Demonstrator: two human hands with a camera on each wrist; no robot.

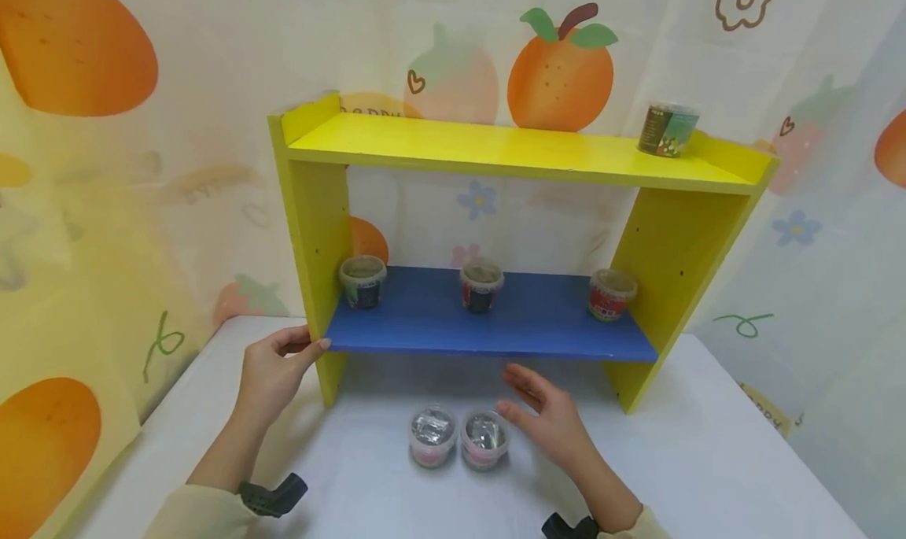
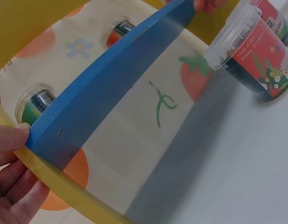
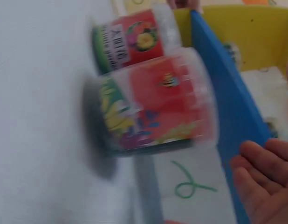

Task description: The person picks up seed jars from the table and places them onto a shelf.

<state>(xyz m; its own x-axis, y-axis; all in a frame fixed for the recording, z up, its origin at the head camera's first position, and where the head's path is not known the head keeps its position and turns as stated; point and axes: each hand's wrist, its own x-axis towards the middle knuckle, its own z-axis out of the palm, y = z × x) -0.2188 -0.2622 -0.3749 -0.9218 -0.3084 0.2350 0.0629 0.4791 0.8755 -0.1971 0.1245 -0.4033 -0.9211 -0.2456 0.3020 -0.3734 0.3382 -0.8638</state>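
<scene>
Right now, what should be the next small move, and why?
Perhaps bring the right hand to the nearer plastic cup on the white table and grasp it: that hand is open, holds nothing and hovers beside this cup, while the left hand grips the yellow side panel.

A pale cloth (image 1: 446, 8) hangs past the table's (image 1: 736, 476) far, left and right edges, printed with oranges (image 1: 561, 83), strawberries (image 1: 248, 300) and blue flowers (image 1: 797, 229); it looks yellow beyond the left edge, bluish grey beyond the right; the table is white, its shadows soft.
</scene>
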